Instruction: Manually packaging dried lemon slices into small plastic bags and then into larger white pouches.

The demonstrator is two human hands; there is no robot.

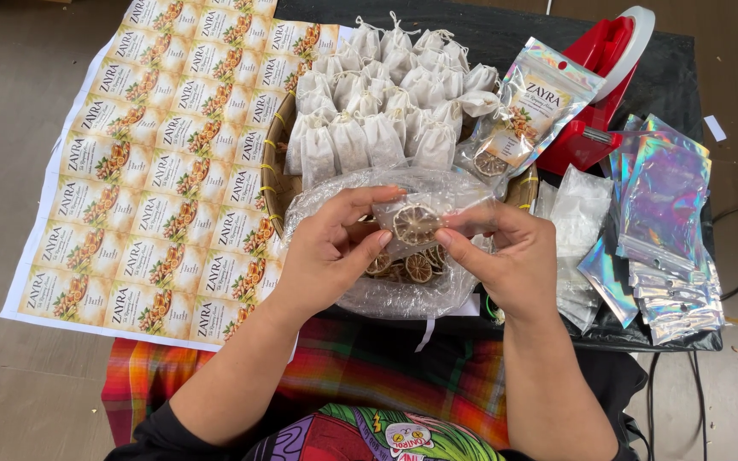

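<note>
- Left of frame: a sheet of labels (155,162), printed in rows with orange-fruit pictures, lies flat and runs from the top edge down toward the lower left.
- Upper centre: a woven basket (273,175) heaped with small white drawstring bags (377,94), tied at the neck.
- Centre: left hand (330,252), fingers curled narrow, thumb and forefinger pinching the left edge of a small clear pouch (424,218) with a dried citrus slice (414,224) inside.
- Right hand (506,256) pinches the pouch's right edge the same way; the pouch hangs between both hands, just above a clear plastic bag (386,294) of more dried slices.
- Upper right: a filled shiny foil packet (531,102) leans on the basket; behind it, a red sealing tool (600,94).
- Right edge: a stack of empty shiny foil packets (664,222), small clear pouches (578,205) beside them.
- Risk, as judged: the grip is light and at the edges only, so the slice could slide out of an open pouch mouth and drop back into the bag below; a brittle slice might crack if pinched.
</note>
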